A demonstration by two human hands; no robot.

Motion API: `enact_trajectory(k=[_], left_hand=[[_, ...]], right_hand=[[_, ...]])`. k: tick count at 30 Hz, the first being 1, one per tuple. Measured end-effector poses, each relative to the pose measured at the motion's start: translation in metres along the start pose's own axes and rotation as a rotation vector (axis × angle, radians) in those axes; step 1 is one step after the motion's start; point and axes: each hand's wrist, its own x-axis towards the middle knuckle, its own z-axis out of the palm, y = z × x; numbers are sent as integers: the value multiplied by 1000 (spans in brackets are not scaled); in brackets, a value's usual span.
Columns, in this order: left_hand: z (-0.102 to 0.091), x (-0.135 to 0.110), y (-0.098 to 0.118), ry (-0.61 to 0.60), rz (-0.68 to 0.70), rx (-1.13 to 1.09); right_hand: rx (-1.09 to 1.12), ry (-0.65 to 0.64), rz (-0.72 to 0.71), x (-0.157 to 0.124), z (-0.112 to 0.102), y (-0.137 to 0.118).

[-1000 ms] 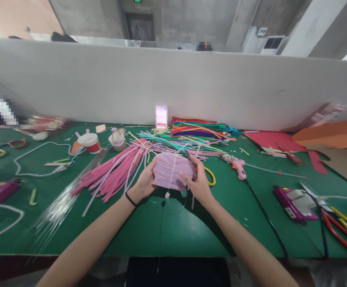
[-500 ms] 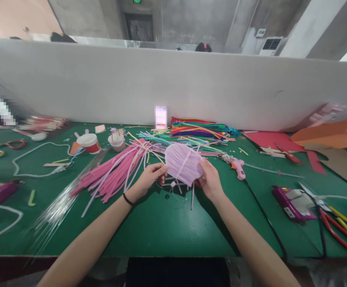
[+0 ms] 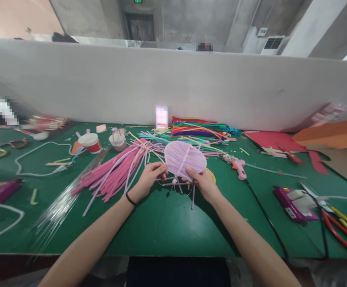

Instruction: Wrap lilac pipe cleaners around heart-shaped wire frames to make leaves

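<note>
A flat, rounded lilac piece made of pipe cleaners (image 3: pixel 181 157), with a strip crossing its middle, is held up above the table. My left hand (image 3: pixel 153 175) pinches its left edge. My right hand (image 3: pixel 203 181) grips the lower right edge, thumb on the front face and fingers behind. Below the piece lie loose lilac pipe cleaners (image 3: pixel 193 197) and a loop of thin wire, partly covered. Part of a yellow ring-shaped edge shows behind my right hand. Left of my hands spreads a bundle of pink pipe cleaners (image 3: pixel 113 171).
A pink glue gun (image 3: pixel 239 168) lies to the right, its black cord running toward the front edge. Scissors and pliers (image 3: pixel 340 223) are at far right. Thin metal wires (image 3: pixel 62 203), a paper cup (image 3: pixel 90 142) and a phone (image 3: pixel 161 116) stand or lie around the green table.
My right hand has shifted lower on the lilac piece, its thumb now across the front. The piece has turned slightly, and its strip slants more steeply. My left hand keeps its place.
</note>
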Motion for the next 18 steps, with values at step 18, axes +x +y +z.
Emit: enact_trajectory(k=[18], left_hand=[[-16,10,-7,43,67,55]], right_hand=[[-94,-40,39,2,-12,-9]])
